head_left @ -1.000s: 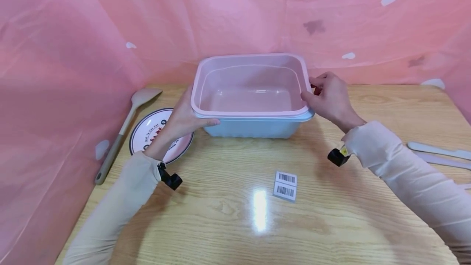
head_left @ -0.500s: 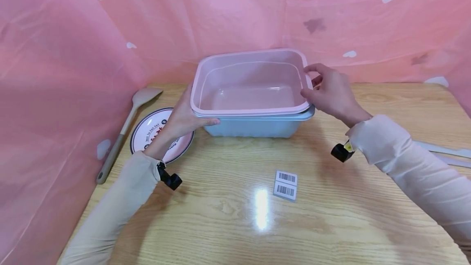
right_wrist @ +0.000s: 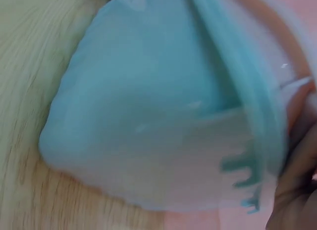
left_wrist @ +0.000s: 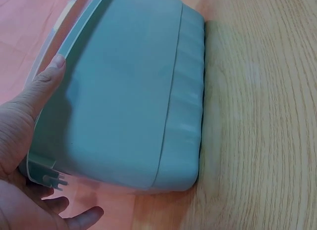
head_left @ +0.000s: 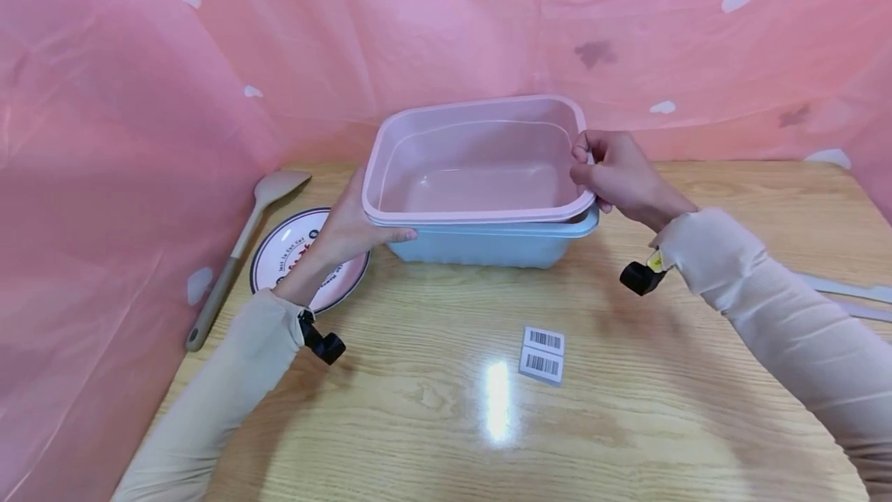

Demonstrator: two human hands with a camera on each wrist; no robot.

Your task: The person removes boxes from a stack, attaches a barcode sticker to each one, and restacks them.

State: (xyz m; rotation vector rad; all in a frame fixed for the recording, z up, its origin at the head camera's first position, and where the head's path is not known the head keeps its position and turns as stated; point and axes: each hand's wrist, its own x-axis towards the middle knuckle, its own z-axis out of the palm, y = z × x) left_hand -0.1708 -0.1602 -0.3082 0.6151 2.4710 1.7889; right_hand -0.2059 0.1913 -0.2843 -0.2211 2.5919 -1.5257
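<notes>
A pink basin (head_left: 446, 217) sits nested inside a pale blue basin (head_left: 481, 248) at the back middle of the wooden table (head_left: 662, 409). My left hand (head_left: 348, 227) grips the blue basin's left end, thumb along its front wall under the rim. In the left wrist view the thumb (left_wrist: 49, 81) lies along the blue basin (left_wrist: 133, 91), with the fingers curled under its end. My right hand (head_left: 616, 177) pinches the pink basin's right rim. The right wrist view is blurred and shows the blue basin (right_wrist: 148, 116) close up.
A round plate (head_left: 293, 254) with red lettering and a wooden spoon (head_left: 237, 254) lie left of the basins. A barcode sticker (head_left: 542, 355) lies in front of them. Pale utensils (head_left: 843, 289) lie at the right edge. Pink cloth hangs behind and on the left.
My right hand has drawn in from a loose spread beside the basins and closed its fingers on the pink rim. The pink basin has shifted slightly. My left hand has stayed put.
</notes>
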